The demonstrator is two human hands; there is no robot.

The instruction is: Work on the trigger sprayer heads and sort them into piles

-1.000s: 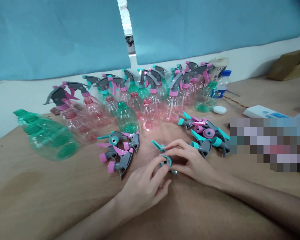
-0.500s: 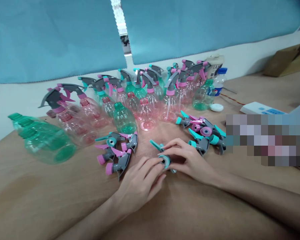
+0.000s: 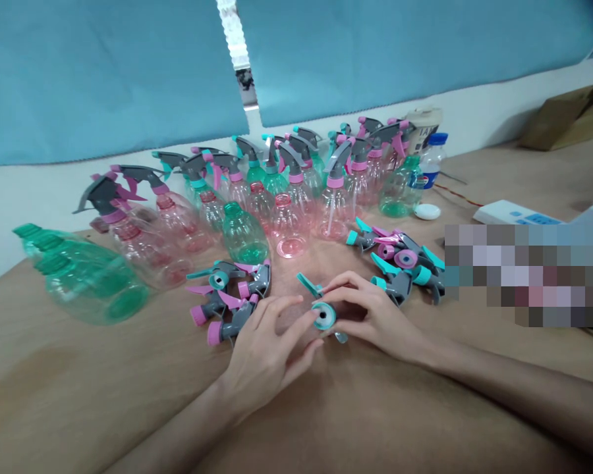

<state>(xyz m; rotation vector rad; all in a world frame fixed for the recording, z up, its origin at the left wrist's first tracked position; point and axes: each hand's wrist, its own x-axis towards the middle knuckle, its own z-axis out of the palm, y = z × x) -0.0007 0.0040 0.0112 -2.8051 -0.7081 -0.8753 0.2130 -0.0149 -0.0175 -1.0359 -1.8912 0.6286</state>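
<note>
My right hand point(image 3: 375, 316) grips a spray-bottle trigger head with a teal collar point(image 3: 324, 316) and a teal trigger point(image 3: 307, 284). The collar's open end faces me, showing a white ring round a dark hole. Fingers apart, my left hand point(image 3: 271, 339) touches the collar's left rim with one fingertip and holds nothing. Just beyond the left hand lies a small pile of loose trigger heads point(image 3: 232, 329), with pink and teal collars. A second pile of trigger heads point(image 3: 400, 286) lies past my right hand.
Rows of spray bottles point(image 3: 336, 204) stand along the wall, some without heads, including a green bottle point(image 3: 244, 237). Green bottles point(image 3: 89, 283) lie at the left. At the right are a blue-capped bottle point(image 3: 431, 164), a white oval object point(image 3: 427, 211), a power strip point(image 3: 518, 214) and a cardboard box point(image 3: 566, 118).
My left hand's fingers have spread and drawn back left from the collar, uncovering its opening. My right hand keeps holding the trigger head in nearly the same place.
</note>
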